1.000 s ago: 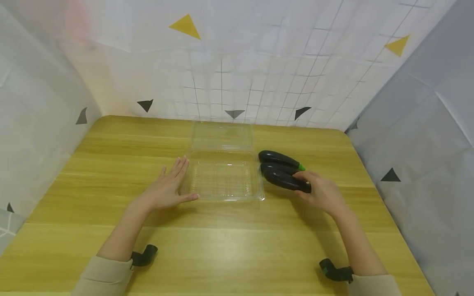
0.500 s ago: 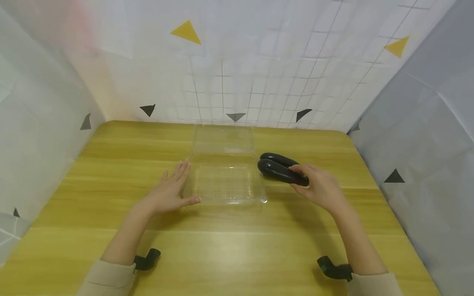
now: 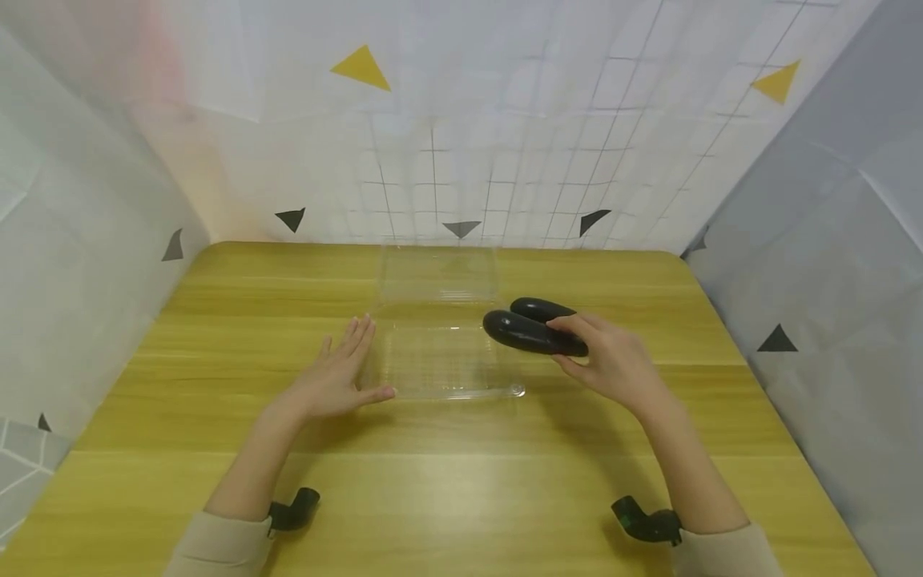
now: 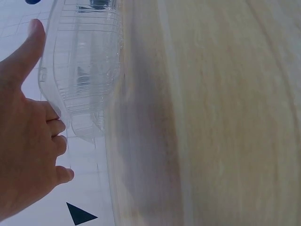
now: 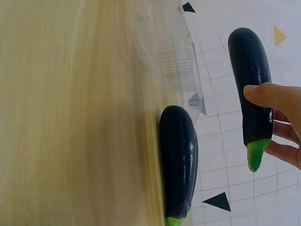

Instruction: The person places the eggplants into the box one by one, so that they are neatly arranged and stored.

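Left of the right hand (image 3: 613,358), which pinches an eggplant (image 3: 521,332), lies the clear plastic clamshell (image 3: 454,393); better to enter high, the spread left hand (image 3: 328,382) bracing it.

A wooden table (image 3: 461,497) with rounded far corners stands between a pale left sheet (image 3: 94,264) and right sheet (image 3: 829,248), with a back sheet (image 3: 245,160) beyond. Thin grid lines (image 3: 434,172) cross the back sheet, where two yellow triangles (image 3: 364,67) sit well above three darker triangles (image 3: 292,219) (the middle one greyer); one black triangle (image 3: 778,340) marks the right sheet
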`<state>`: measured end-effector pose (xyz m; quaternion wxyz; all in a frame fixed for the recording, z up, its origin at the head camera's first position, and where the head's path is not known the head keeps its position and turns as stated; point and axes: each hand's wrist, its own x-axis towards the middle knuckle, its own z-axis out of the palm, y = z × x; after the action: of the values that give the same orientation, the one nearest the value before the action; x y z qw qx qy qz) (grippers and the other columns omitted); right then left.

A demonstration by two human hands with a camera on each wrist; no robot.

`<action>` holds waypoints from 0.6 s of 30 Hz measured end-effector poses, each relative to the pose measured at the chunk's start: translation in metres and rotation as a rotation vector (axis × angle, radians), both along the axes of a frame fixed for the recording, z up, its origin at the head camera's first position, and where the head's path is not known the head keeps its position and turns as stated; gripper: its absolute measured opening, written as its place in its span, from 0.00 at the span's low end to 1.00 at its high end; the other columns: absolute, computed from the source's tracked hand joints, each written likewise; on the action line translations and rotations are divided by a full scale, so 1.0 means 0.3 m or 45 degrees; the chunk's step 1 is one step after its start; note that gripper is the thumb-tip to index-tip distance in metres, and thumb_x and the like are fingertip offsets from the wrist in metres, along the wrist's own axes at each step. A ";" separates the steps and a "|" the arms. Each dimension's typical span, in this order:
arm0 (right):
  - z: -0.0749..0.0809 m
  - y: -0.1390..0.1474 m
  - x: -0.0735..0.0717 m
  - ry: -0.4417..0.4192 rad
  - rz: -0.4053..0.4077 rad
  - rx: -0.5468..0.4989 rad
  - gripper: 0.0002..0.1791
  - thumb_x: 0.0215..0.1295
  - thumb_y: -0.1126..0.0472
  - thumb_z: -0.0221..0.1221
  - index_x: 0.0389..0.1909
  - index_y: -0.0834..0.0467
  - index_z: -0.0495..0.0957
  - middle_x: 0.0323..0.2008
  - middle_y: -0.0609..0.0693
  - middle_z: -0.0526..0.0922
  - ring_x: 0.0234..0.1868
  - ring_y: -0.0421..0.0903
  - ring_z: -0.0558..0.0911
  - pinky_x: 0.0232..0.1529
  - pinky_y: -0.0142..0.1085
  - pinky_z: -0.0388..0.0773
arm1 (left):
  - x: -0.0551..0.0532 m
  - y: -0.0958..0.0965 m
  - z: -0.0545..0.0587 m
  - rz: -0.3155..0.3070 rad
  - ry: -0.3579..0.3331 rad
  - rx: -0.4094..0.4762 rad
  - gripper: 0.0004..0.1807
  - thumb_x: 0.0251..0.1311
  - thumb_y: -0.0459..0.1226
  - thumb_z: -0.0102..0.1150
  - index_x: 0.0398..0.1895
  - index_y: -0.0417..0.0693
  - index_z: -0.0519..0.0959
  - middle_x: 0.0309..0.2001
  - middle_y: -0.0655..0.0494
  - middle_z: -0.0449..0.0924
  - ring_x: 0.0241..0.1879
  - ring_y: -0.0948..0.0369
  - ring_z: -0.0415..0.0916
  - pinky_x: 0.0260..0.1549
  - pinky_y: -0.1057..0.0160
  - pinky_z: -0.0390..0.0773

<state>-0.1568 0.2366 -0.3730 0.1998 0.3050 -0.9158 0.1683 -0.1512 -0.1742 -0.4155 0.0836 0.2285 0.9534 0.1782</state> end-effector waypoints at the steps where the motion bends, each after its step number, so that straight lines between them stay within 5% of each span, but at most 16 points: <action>1: 0.000 -0.001 0.001 0.004 0.002 -0.001 0.26 0.45 0.59 0.75 0.48 0.53 0.79 0.41 0.52 0.84 0.37 0.53 0.84 0.27 0.46 0.80 | 0.000 0.000 0.000 0.001 -0.001 -0.003 0.59 0.58 0.65 0.53 0.76 0.38 0.35 0.76 0.44 0.28 0.74 0.49 0.26 0.67 0.36 0.34; 18: 0.011 -0.050 -0.014 0.010 0.064 0.036 0.26 0.46 0.59 0.74 0.49 0.52 0.79 0.43 0.51 0.83 0.40 0.52 0.84 0.30 0.46 0.81 | 0.006 0.002 0.012 0.005 -0.003 0.015 0.60 0.57 0.66 0.52 0.76 0.38 0.36 0.76 0.44 0.29 0.75 0.48 0.28 0.67 0.36 0.35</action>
<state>-0.1610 0.2217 -0.3696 0.1948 0.3312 -0.9094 0.1590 -0.1494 -0.1737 -0.4119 0.0830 0.2267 0.9527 0.1843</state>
